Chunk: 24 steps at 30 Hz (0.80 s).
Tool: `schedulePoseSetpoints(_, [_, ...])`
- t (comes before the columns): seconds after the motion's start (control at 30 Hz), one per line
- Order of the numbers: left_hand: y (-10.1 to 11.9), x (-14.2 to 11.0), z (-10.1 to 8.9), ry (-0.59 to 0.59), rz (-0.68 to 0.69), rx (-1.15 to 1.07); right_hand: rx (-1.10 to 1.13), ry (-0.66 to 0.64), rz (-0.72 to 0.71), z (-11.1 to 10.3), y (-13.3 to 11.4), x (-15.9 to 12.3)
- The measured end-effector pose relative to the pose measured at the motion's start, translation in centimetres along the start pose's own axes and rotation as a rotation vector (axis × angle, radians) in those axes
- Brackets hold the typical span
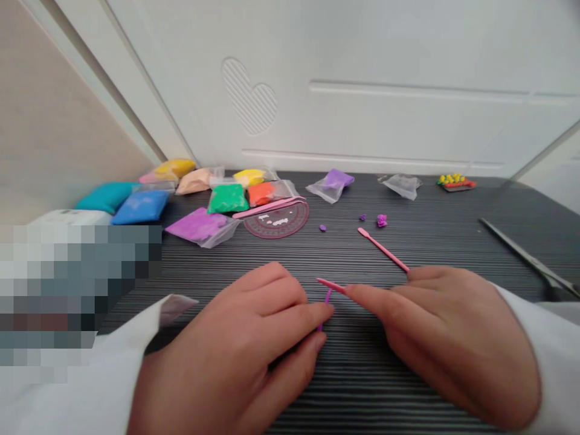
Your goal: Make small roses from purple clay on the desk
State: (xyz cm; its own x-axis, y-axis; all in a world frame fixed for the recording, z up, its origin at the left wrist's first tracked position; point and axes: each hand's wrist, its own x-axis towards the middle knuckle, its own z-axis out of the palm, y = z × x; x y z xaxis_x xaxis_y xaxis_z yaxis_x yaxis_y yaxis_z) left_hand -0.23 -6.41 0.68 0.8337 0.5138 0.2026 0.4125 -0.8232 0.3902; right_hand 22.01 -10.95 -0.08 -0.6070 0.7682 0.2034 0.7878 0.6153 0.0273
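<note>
My left hand (pixel 231 344) pinches a thin purple clay strip (pixel 325 305) at its fingertips, and the fingers hide part of the strip. My right hand (pixel 448 341) lies close by on the dark ribbed table (pixel 357 374). Its index finger holds a slim pink plastic clay tool (pixel 330 285), whose pointed tip nearly meets the purple strip. A second pink tool (pixel 383 249) runs from beside my right fingers toward the far side of the table. A small purple clay rose (pixel 382 220) and purple crumbs (pixel 322 228) lie beyond my hands.
Bagged clay in several colours, including a purple bag (pixel 202 227), lies along the far left. A round dark red disc (pixel 276 219) sits beside it. Long scissors (pixel 530 260) lie at the right, and a small clay model (pixel 456 182) stands at the far edge before a white door (pixel 362 78).
</note>
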Motion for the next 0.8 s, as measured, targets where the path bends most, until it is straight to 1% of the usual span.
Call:
schedulePoseSetpoints(0.17, [-0.03, 0.07, -0.02, -0.03, 0.013, 0.023, 0.055, 0.048, -0.01, 0.56, -0.07, -0.25])
schedulePoseSetpoints(0.33, [-0.14, 0.32, 0.16, -0.046, -0.005, 0.058, 0.082, 0.053, -0.043, 0.89, 0.35, -0.28])
schedulePoseSetpoints(0.63, [0.03, 0.38, 0.12, -0.068, -0.017, 0.053, 0.06, 0.044, -0.032, 0.95, 0.28, -0.34])
schedulePoseSetpoints(0.7, [0.04, 0.48, 0.1, -0.059, -0.014, 0.055, 0.064, 0.035, -0.036, 0.9, 0.31, -0.32])
schedulePoseSetpoints(0.8, [-0.06, 0.56, 0.27, 0.018, -0.025, 0.04, 0.054, 0.028, -0.033, 0.89, 0.3, -0.31])
